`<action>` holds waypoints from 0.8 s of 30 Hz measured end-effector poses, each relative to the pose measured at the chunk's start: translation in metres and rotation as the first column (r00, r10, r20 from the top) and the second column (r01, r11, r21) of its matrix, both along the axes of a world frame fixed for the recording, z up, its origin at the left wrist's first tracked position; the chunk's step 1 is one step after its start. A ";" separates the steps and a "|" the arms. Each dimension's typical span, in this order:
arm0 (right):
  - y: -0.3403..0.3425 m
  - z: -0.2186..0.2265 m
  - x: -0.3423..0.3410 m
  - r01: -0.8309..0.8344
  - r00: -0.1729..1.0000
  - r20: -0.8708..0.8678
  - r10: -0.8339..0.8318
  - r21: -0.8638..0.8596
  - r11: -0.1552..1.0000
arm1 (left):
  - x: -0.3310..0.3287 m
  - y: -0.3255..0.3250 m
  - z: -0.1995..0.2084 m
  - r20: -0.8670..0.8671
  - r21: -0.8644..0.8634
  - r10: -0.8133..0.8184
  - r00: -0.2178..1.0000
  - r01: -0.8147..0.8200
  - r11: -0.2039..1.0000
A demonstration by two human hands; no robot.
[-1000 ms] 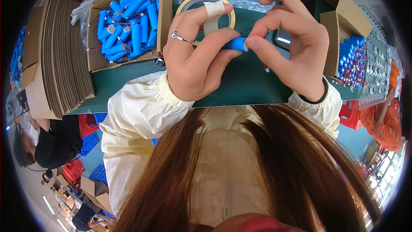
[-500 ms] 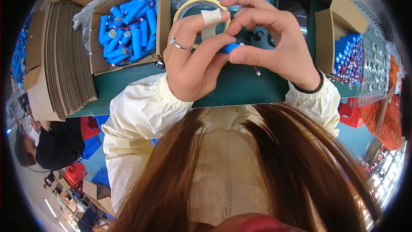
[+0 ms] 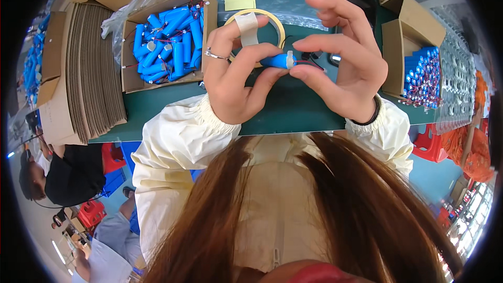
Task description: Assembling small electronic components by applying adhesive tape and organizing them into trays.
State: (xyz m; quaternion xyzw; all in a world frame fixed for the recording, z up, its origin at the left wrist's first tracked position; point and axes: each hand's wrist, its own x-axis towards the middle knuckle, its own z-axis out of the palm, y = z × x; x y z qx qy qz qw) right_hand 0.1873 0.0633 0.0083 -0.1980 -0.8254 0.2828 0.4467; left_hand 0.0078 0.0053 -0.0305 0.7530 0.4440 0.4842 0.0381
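Blue cell (image 3: 276, 62) sits pinched between your two hands, held above the green worktop (image 3: 293, 110). Your left hand (image 3: 233, 81) grips its body with thumb and fingers; a ring of tape (image 3: 255, 15) hangs on the forefinger. Your right hand (image 3: 348, 68) pinches the white end, red and black wires (image 3: 313, 63) trailing there. Box of blue cells (image 3: 167, 39) sits left, another box (image 3: 416, 68) right, cardboard stack (image 3: 89, 78) far left.

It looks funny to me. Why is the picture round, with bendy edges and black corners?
Head view: a fisheye lens bends straight lines, so the cardboard stack curves near the rim; the corners fall outside the lens circle and stay black. The middle, with the blue battery between both hands, stays sharp and evenly lit.
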 end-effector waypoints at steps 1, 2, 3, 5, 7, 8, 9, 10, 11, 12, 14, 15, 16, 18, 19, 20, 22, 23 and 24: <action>-0.002 0.001 0.001 0.009 1.000 -0.013 -0.008 0.038 0.999 | 0.001 -0.001 0.002 -0.002 0.011 0.002 1.000 -0.002 1.000; 0.000 -0.002 0.000 0.009 1.000 -0.012 -0.008 0.038 0.999 | 0.001 0.001 0.002 -0.001 0.011 0.002 1.000 -0.002 1.000; 0.002 -0.006 -0.001 0.002 1.000 -0.015 -0.001 0.050 0.999 | 0.003 0.003 0.001 0.058 0.013 0.029 0.998 -0.029 0.999; 0.004 -0.009 -0.002 -0.004 1.000 -0.017 0.005 0.064 0.998 | 0.003 0.004 -0.001 0.117 0.016 0.054 0.992 -0.056 0.998; 0.006 -0.009 -0.003 -0.012 1.000 0.021 0.011 0.051 0.999 | 0.003 0.004 0.000 0.089 0.002 0.061 0.994 -0.061 0.998; 0.006 -0.010 -0.004 -0.013 1.000 0.020 0.012 0.055 0.998 | 0.003 0.003 -0.001 0.089 0.007 0.061 0.994 -0.062 0.998; 0.005 -0.011 -0.005 -0.040 0.999 0.019 0.039 0.021 0.999 | 0.004 0.001 -0.002 0.103 -0.006 0.057 0.993 -0.056 0.998; 0.004 -0.011 -0.006 -0.067 0.998 0.017 0.067 -0.012 0.998 | 0.004 0.000 -0.002 0.117 -0.018 0.052 0.992 -0.050 0.999; 0.004 -0.012 -0.006 -0.066 0.998 0.018 0.066 -0.007 0.998 | 0.005 -0.001 -0.003 0.117 -0.012 0.051 0.992 -0.050 0.999; 0.003 -0.013 -0.006 -0.068 0.997 0.022 0.068 0.000 0.998 | 0.005 -0.002 -0.004 0.119 -0.017 0.050 0.992 -0.049 0.999; 0.001 -0.015 -0.007 -0.064 0.998 0.013 0.063 0.033 0.997 | 0.006 -0.003 -0.003 0.119 -0.016 0.048 0.992 -0.047 0.999; 0.001 -0.016 -0.008 -0.063 0.998 0.012 0.063 0.038 0.997 | 0.006 -0.002 -0.002 0.137 -0.013 0.044 0.990 -0.042 0.999; 0.000 -0.017 -0.009 -0.055 0.998 0.010 0.055 0.034 0.998 | 0.006 -0.002 -0.001 0.155 -0.011 0.039 0.987 -0.038 0.999; 0.001 -0.019 -0.011 -0.044 0.999 0.005 0.044 0.037 0.998 | 0.004 -0.001 -0.004 0.163 -0.009 0.033 0.986 -0.032 0.999; 0.002 -0.019 -0.012 -0.056 0.998 -0.012 0.056 -0.003 0.998 | 0.004 0.001 -0.005 0.171 -0.011 0.028 0.985 -0.027 1.000; 0.002 -0.019 -0.013 -0.069 0.997 -0.032 0.067 -0.041 0.997 | 0.003 0.001 -0.004 0.167 -0.004 0.025 0.986 -0.025 1.000; 0.005 -0.018 -0.015 -0.075 0.996 -0.046 0.074 -0.027 0.997 | 0.003 0.003 -0.001 0.197 -0.012 0.010 0.980 -0.008 1.000; 0.006 -0.018 -0.014 -0.079 0.995 -0.056 0.078 -0.020 0.997 | 0.004 0.004 0.001 0.191 0.002 -0.001 0.981 0.000 1.000; 0.006 -0.017 -0.014 -0.070 0.996 -0.062 0.070 -0.001 0.998 | 0.005 0.004 0.004 0.170 -0.013 0.016 0.985 -0.014 1.000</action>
